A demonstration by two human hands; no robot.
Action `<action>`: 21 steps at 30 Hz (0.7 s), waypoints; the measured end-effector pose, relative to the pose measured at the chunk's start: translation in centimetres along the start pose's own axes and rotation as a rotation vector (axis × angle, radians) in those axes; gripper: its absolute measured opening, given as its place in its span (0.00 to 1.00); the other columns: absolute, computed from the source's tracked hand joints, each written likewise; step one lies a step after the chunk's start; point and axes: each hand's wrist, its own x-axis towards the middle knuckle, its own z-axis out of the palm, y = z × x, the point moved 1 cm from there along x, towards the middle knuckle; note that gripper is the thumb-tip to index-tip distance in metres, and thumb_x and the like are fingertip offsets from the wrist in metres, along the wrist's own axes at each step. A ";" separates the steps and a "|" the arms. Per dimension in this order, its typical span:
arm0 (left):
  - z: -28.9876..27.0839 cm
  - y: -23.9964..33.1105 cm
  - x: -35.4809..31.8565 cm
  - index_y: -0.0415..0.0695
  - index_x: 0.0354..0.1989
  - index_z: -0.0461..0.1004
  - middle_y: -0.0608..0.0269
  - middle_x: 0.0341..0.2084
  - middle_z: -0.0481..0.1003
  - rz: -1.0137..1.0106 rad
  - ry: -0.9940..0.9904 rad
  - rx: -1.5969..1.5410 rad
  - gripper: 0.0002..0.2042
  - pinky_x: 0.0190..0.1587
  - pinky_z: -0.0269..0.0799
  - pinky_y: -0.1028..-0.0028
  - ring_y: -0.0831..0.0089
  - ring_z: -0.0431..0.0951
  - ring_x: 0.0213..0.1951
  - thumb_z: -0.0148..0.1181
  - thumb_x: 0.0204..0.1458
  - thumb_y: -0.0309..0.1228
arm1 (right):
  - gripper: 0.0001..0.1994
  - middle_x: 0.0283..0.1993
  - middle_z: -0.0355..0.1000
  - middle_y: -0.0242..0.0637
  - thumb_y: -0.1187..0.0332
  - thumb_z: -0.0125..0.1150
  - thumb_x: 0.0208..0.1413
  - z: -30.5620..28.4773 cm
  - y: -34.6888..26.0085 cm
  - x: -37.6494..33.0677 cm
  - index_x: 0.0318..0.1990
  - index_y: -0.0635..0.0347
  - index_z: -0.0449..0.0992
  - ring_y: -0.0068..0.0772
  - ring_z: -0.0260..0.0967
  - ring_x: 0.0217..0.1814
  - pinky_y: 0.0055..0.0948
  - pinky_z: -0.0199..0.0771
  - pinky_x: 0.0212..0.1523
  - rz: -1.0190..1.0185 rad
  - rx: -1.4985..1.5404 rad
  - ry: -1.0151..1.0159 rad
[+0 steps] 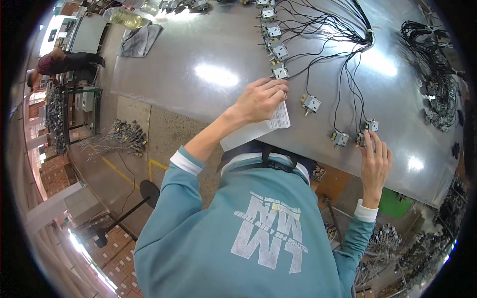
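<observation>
My left hand (262, 101) is closed, its fingers curled over a white label sheet (281, 118) with small printed labels. The sheet's blank end slants down past the table's near edge. Just beyond those fingers lies a small silver metal-cased switch unit (279, 72), the nearest of a row running away from me. Over to the right, my right hand (376, 161) has thumb and index fingertips around a small switch unit (361, 140), partly hidden by them. Another unit (371, 124) touches or nearly touches its far side. Two more units (340, 138) (311, 104) lie between my hands.
Thin black leads join the units to a tied bundle (368, 37) at the far side of the metal table (198, 94). More bundled leads (437, 94) lie at right. A grey cloth (140, 40) and bottle (126, 18) sit far left. Another person (54, 64) stands beyond.
</observation>
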 end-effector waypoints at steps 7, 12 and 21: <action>0.6 0.8 -0.4 0.40 0.41 0.77 0.61 0.52 0.83 -0.106 0.005 -0.108 0.05 0.60 0.78 0.61 0.64 0.79 0.64 0.62 0.62 0.29 | 0.31 0.62 0.76 0.31 0.73 0.73 0.54 -1.9 -2.3 1.2 0.68 0.53 0.75 0.37 0.74 0.56 0.40 0.74 0.60 -0.024 0.019 0.002; 1.5 0.9 -0.3 0.39 0.41 0.76 0.59 0.54 0.83 -0.056 0.008 -0.061 0.06 0.62 0.77 0.59 0.61 0.77 0.66 0.62 0.62 0.29 | 0.28 0.59 0.77 0.37 0.74 0.74 0.52 -3.0 -6.4 3.9 0.63 0.56 0.78 0.42 0.74 0.57 0.43 0.75 0.58 -0.018 0.192 0.078; 0.9 1.7 0.2 0.39 0.41 0.77 0.58 0.52 0.83 -0.117 0.030 -0.128 0.06 0.60 0.79 0.59 0.60 0.79 0.64 0.63 0.60 0.27 | 0.24 0.51 0.78 0.40 0.69 0.79 0.50 2.1 -13.2 7.8 0.55 0.59 0.81 0.47 0.77 0.53 0.43 0.79 0.52 0.094 0.608 0.176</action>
